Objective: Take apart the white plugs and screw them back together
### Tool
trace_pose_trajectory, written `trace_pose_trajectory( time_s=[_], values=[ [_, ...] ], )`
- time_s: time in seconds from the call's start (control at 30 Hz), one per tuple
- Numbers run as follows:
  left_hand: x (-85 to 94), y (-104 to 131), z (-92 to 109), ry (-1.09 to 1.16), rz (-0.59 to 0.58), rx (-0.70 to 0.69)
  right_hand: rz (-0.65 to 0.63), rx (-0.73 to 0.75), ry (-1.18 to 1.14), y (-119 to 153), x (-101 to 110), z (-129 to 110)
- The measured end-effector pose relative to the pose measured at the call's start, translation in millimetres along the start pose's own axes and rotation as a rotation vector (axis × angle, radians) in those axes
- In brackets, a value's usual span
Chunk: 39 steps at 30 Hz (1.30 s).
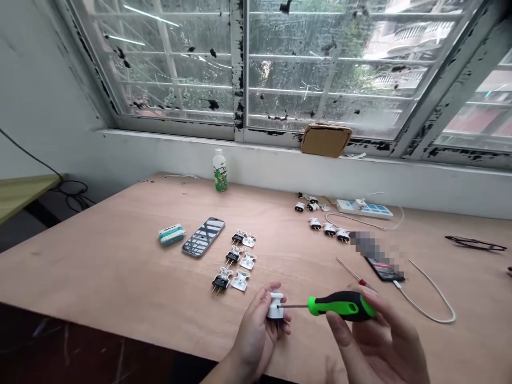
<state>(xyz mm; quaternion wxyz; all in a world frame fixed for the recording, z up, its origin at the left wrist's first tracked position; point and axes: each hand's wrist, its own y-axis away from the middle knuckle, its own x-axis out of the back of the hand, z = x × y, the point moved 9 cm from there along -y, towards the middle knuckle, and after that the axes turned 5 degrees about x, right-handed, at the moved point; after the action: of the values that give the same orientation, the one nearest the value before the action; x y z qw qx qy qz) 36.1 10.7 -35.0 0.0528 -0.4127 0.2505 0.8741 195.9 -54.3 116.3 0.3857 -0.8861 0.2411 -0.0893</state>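
Near the table's front edge, my left hand (258, 320) grips a white and black plug (275, 306), its prongs pointing down. My right hand (384, 336) holds a screwdriver (340, 306) with a green and black handle. The screwdriver lies level, and its tip meets the white side of the plug at a small dark hole. Whether a screw sits in that hole is too small to tell. Left of my hands, several opened plugs lie in a column: black pronged halves (221, 280) with white covers (240, 280) beside them.
A phone (204, 237) and a small teal and white pack (172, 234) lie left. At the back stand a bottle (220, 170), several plugs (329, 229) and a power strip (370, 208). Rightward are a red-handled screwdriver (362, 281), a charging phone (386, 269) and glasses (476, 244).
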Motion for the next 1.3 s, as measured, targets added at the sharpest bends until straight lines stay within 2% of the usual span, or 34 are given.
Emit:
trace_pose_trajectory(
  time_s=[0.1,0.17,0.27,0.4,0.57,0.73,0.87,1.0,1.13,1.3],
  values=[
    [0.9,0,0,0.018,-0.006,0.004,-0.125,0.001,-0.053,0,-9,2],
    [1.1,0,1,0.023,-0.007,0.012,-0.137,0.008,-0.066,-3,-10,1],
    [2.3,0,1,0.031,0.004,0.018,-0.079,-0.014,0.001,-7,-3,1],
    [1.1,1,1,0.020,-0.008,0.023,-0.205,-0.042,-0.086,-13,-16,-5],
    [0.9,1,1,-0.003,0.004,0.014,-0.124,-0.043,-0.113,-20,-13,-13],
    [1.0,1,0,-0.024,0.003,0.013,-0.258,-0.024,-0.195,-21,-28,-19],
    [0.8,0,0,-0.025,-0.008,0.018,-0.210,0.024,-0.218,-23,-29,-24],
    [1.2,0,0,-0.021,0.001,0.022,-0.261,0.000,-0.206,-22,-35,-23],
    [0.7,0,1,-0.017,0.009,0.018,-0.200,-0.009,-0.178,-24,-31,-21],
    [-0.1,1,1,-0.005,0.005,0.020,-0.278,-0.008,-0.194,-24,-40,-21]
  ],
)
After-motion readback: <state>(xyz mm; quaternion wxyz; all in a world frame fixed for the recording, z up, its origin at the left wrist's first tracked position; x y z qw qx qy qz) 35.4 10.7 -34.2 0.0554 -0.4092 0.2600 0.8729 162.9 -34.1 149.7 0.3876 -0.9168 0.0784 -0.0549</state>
